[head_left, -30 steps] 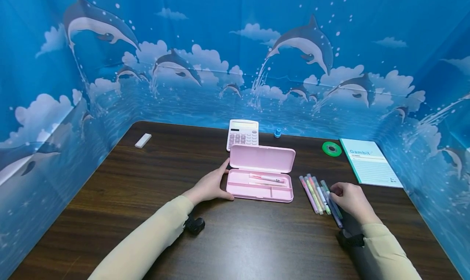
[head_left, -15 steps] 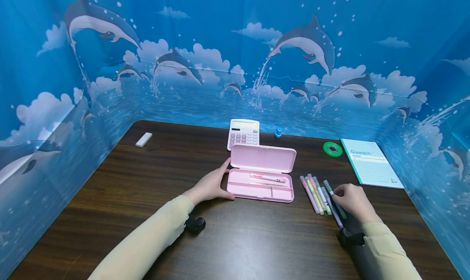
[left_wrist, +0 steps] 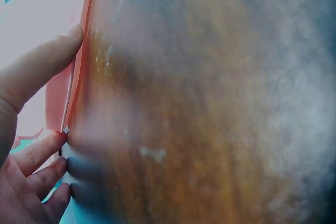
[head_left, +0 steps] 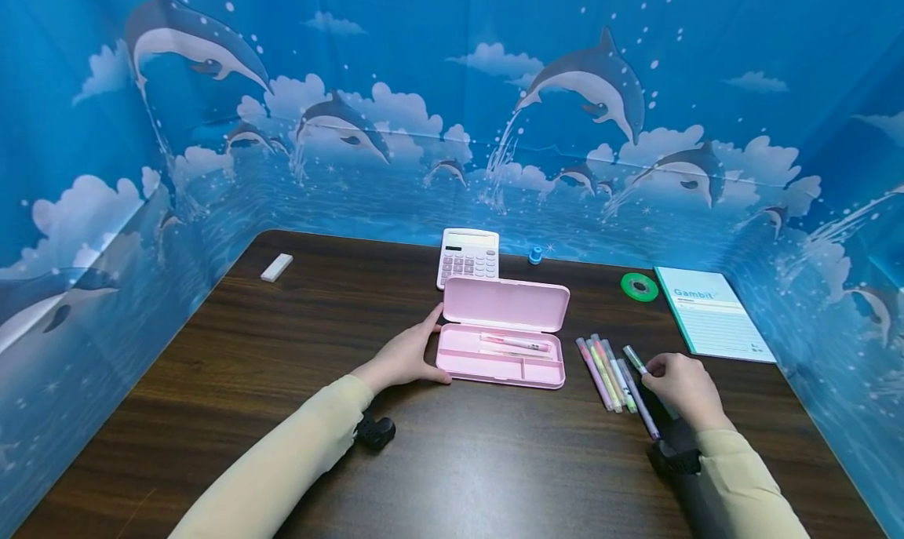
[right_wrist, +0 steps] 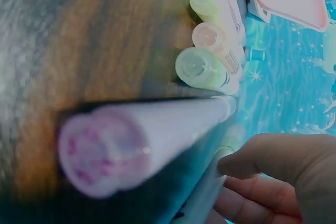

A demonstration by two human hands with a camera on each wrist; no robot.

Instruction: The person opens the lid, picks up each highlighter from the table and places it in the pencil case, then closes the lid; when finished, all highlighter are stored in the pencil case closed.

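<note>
A pink pencil case point(head_left: 487, 372) lies with its lid up on the table. Inside are a pink pen point(head_left: 515, 342) and another slim one. My left hand point(head_left: 404, 356) holds the case's left end, its thumb at the front edge and its fingers by the hinge side; the left wrist view shows that thumb point(left_wrist: 50, 61) on the pink rim. To the right lies a row of several coloured markers point(head_left: 607, 374). My right hand point(head_left: 683, 386) pinches a grey-green marker point(head_left: 633, 358), its cap end tilted up. In the right wrist view a purple marker point(right_wrist: 136, 140) lies beside it.
Behind the case stands a white calculator point(head_left: 469, 255), and a small blue object point(head_left: 534, 255) sits near the back edge. A green tape roll point(head_left: 639, 287) and a notebook point(head_left: 715, 313) lie at the right. A white eraser-like block point(head_left: 276, 268) is at far left.
My right hand has drawn the grey-green marker slightly away from the row and raised its far end. The left hand and the pencil case have stayed in place.
</note>
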